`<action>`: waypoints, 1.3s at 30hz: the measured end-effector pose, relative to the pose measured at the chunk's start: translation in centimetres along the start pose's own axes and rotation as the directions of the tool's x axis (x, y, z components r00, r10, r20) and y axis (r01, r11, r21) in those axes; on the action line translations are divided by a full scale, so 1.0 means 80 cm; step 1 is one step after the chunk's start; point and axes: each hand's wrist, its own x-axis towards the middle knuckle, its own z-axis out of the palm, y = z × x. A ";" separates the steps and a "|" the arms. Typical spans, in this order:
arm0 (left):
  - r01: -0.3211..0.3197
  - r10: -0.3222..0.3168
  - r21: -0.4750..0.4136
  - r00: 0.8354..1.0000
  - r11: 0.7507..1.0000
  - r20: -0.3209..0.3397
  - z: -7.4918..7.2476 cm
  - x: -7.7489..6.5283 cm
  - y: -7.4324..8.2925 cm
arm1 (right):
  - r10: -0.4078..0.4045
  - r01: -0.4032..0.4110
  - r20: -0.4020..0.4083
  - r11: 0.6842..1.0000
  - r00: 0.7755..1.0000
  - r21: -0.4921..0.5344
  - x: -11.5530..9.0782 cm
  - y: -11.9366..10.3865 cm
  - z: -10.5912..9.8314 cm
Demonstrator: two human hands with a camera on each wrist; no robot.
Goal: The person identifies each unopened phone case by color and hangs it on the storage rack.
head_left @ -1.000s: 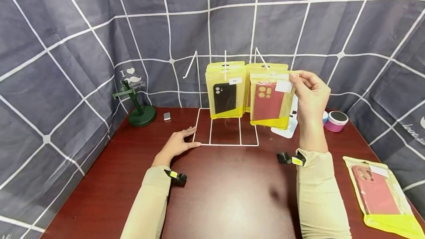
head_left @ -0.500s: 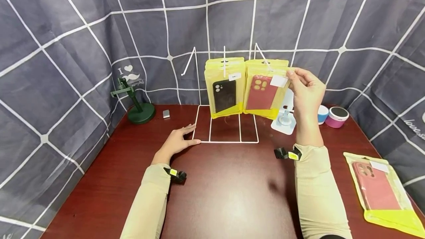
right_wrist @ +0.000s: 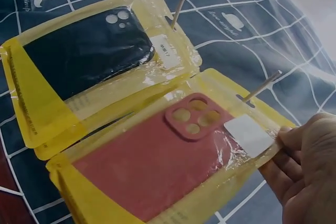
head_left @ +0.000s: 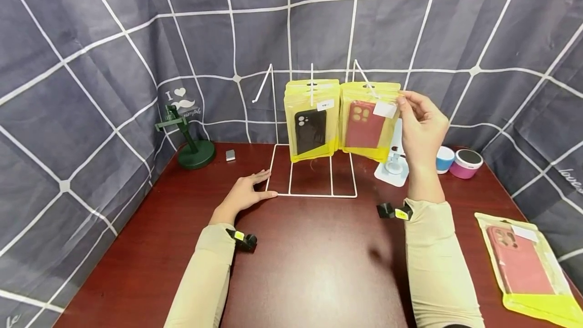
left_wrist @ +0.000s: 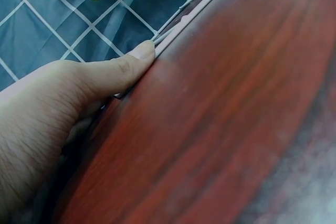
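My right hand (head_left: pixel 424 128) pinches the upper right corner of a yellow-edged pouch holding a red phone case (head_left: pixel 366 124). The right hook (right_wrist: pixel 262 86) of a white wire display rack (head_left: pixel 314 196) pokes through the pouch's hanging hole in the right wrist view. Another yellow pouch hangs behind it. On the middle hook hang yellow pouches, the front one with a black phone case (head_left: pixel 310 132). My left hand (head_left: pixel 243 192) rests at the rack's front left base corner, fingers extended, its thumb (left_wrist: pixel 123 72) lying along the base wire.
Another pouched red phone case (head_left: pixel 524 262) lies on the table at right. Behind my right hand stand a white phone stand (head_left: pixel 394 168) and blue and pink round containers (head_left: pixel 465 164). A green stand (head_left: pixel 196 154) and a small grey block (head_left: pixel 230 155) are at the back left.
My right hand has moved the red case's pouch left and back along the right hook, against the pouch behind. My left hand stays at the rack's base.
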 end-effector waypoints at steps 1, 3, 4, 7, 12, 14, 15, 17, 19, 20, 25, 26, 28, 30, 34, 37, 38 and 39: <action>-0.005 0.005 0.000 1.000 1.000 -0.005 -0.001 0.001 0.001 | -0.016 0.015 -0.012 0.999 1.000 -0.029 0.001 0.000 0.001; -0.011 0.011 0.003 1.000 1.000 -0.015 -0.004 0.002 0.002 | -0.017 0.016 -0.023 0.999 1.000 -0.050 0.003 0.001 0.004; -0.012 0.012 0.003 1.000 1.000 -0.018 -0.004 0.003 0.002 | -0.014 0.012 -0.026 0.998 1.000 -0.055 0.003 0.001 0.005; -0.016 0.016 0.011 1.000 1.000 -0.012 -0.004 0.004 0.002 | -0.015 0.014 -0.025 0.999 1.000 -0.050 0.005 0.003 0.006; -0.022 0.022 0.018 1.000 1.000 -0.011 -0.001 0.006 0.001 | -0.015 0.014 -0.021 0.999 1.000 -0.033 0.004 0.001 0.004; -0.017 0.017 0.014 1.000 1.000 -0.011 0.000 0.005 0.002 | -0.004 0.004 -0.015 1.000 1.000 -0.026 0.004 0.001 0.003; -0.014 0.014 0.012 1.000 1.000 -0.009 0.000 0.005 0.002 | -0.001 0.001 -0.014 1.000 1.000 -0.025 0.003 0.001 0.003; -0.012 0.012 0.009 1.000 1.000 -0.005 -0.001 0.004 0.003 | 0.007 -0.007 -0.012 1.000 1.000 -0.015 0.002 0.001 0.003; -0.011 0.012 0.011 1.000 1.000 -0.005 -0.001 0.004 0.003 | 0.014 -0.014 -0.011 1.000 1.000 -0.001 0.001 0.001 0.002; -0.013 0.013 0.014 1.000 1.000 -0.007 -0.002 0.003 0.003 | 0.015 -0.015 -0.011 1.000 1.000 0.002 0.001 0.001 0.002; -0.019 0.019 0.012 1.000 1.000 -0.009 -0.002 0.002 0.003 | 0.012 -0.012 -0.003 1.000 1.000 0.002 -0.002 0.000 0.000; -0.019 0.019 0.009 1.000 1.000 -0.007 -0.001 0.002 0.002 | 0.009 -0.009 -0.003 1.000 1.000 -0.004 -0.002 0.000 0.000; -0.015 0.015 0.006 1.000 1.000 -0.004 0.000 0.001 0.002 | 0.001 -0.001 -0.002 1.000 1.000 -0.014 -0.003 0.000 -0.002; -0.013 0.013 0.002 1.000 1.000 -0.005 0.001 0.001 0.002 | -0.009 0.009 0.000 1.000 1.000 -0.018 -0.004 0.000 -0.003; -0.020 0.020 0.002 1.000 1.000 -0.010 0.003 0.000 0.001 | -0.011 0.011 0.004 1.000 1.000 -0.014 -0.005 -0.002 -0.004; -0.022 0.022 0.000 1.000 1.000 -0.012 0.003 0.000 0.001 | -0.005 0.006 0.008 1.000 1.000 -0.010 -0.005 -0.004 -0.004; -0.021 0.021 0.001 1.000 1.000 -0.014 0.003 0.000 0.000 | -0.003 0.003 0.010 1.000 1.000 -0.013 -0.005 -0.005 -0.004; -0.018 0.018 0.002 1.000 1.000 -0.015 0.003 0.000 0.000 | -0.002 0.002 0.015 1.000 1.000 -0.019 -0.005 -0.005 -0.005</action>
